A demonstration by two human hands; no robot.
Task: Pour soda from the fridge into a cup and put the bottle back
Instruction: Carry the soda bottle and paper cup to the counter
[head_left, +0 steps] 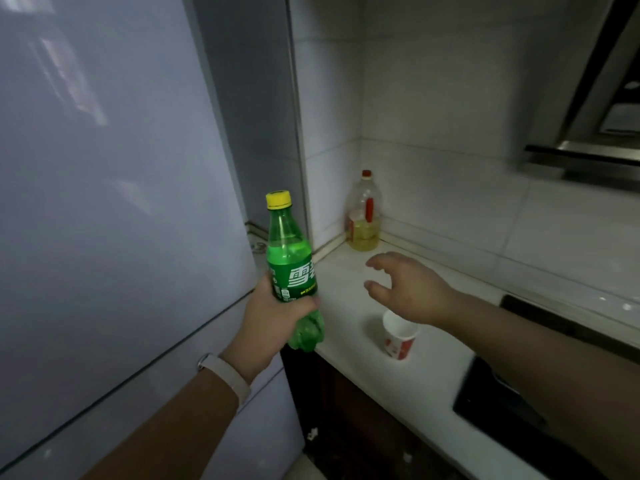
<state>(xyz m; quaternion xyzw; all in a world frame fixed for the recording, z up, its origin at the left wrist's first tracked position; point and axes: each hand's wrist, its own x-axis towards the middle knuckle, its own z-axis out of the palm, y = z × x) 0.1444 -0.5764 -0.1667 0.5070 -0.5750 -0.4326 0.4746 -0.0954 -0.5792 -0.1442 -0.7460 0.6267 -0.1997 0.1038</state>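
single head-worn view, wide-angle, looking forward and down, close over fridge door [114, 202] and countertop [349, 306]

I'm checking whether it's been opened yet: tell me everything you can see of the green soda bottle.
The green soda bottle is translucent plastic with its yellow cap on, a green label with white characters, and liquid up to about its shoulder. It is held upright in front of the fridge door, off the counter. The left hand grips its lower body; nothing else touches it.

The left hand [268, 315] covers the lower label of the soda bottle [291, 268], the right wrist hides part of the paper cup's [398, 339] rim, and the range hood [585, 133] runs off the right edge.
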